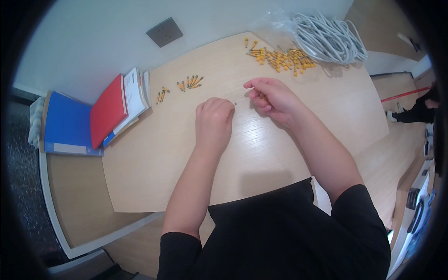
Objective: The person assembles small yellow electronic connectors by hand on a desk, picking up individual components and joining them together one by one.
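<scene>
My left hand [214,120] is closed above the middle of the table, its fingertips turned down. A small metal tip [234,103] pokes out by its thumb side; the rest of that piece is hidden. To its right, my right hand [276,100] has its fingers curled, with a small yellow piece [262,96] partly showing between them. Ahead and to the left lies a group of short yellow pieces with metal ends [191,83], and a smaller group [162,94] sits further left. A large loose pile of yellow pieces [282,59] spreads at the far right.
A coil of grey cable [329,38] lies at the far right beside clear plastic wrapping [275,25]. Red [109,109] and blue folders [70,123] with papers stand at the left edge. A wall socket [164,32] is behind. Another person's leg [410,111] shows at right.
</scene>
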Motion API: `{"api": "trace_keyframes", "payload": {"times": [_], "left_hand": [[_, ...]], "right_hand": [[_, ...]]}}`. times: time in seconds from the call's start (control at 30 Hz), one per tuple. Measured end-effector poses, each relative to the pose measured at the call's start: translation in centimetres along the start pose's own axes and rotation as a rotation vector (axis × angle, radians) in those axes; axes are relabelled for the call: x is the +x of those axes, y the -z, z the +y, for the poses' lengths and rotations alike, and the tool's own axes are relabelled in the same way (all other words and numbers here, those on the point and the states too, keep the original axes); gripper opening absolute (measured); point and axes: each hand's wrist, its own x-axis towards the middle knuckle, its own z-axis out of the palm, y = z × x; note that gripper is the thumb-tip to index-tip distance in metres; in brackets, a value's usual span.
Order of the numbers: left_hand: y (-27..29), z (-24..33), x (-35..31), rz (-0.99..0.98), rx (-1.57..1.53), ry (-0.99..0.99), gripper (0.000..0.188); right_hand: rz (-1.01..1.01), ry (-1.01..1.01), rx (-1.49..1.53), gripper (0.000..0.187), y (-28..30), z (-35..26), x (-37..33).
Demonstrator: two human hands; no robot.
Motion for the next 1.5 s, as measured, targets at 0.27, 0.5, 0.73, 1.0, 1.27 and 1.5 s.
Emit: {"api": "trace_keyframes", "payload": {"times": [0.27, 0.5, 0.73, 1.0, 1.27, 1.5], "left_hand": [[-0.3, 0.1, -0.4, -0.041, -0.032, 0.001, 0.02], [0.6, 0.5, -0.6, 0.139, -0.35, 0.245, 0.028], [0.8, 0.3, -0.7, 0.281, -0.598, 0.303, 0.015], [0.3, 1.9, -0.8, 0.184, -1.063, 0.596, 0.009], [0.3, 1.6, -0.9, 0.064, -1.02, 0.665, 0.012], [1.7, 2.3, -1.2, -0.186, -0.315, 0.084, 0.016]], "right_hand": [[0.033, -0.021, 0.054, 0.023, -0.9, -0.2, -0.6], [-0.01, -0.115, 0.07, 0.025, -1.3, 0.0, -0.7], [-0.024, -0.098, 0.147, 0.018, -1.8, 0.1, -1.2], [-0.22, -0.068, -0.018, 0.006, -1.5, 1.4, -1.2], [-0.046, -0.023, -0.059, 0.004, -2.4, 2.3, -0.7], [0.004, 0.102, -0.11, 0.006, -0.8, 0.4, -0.5]]}}
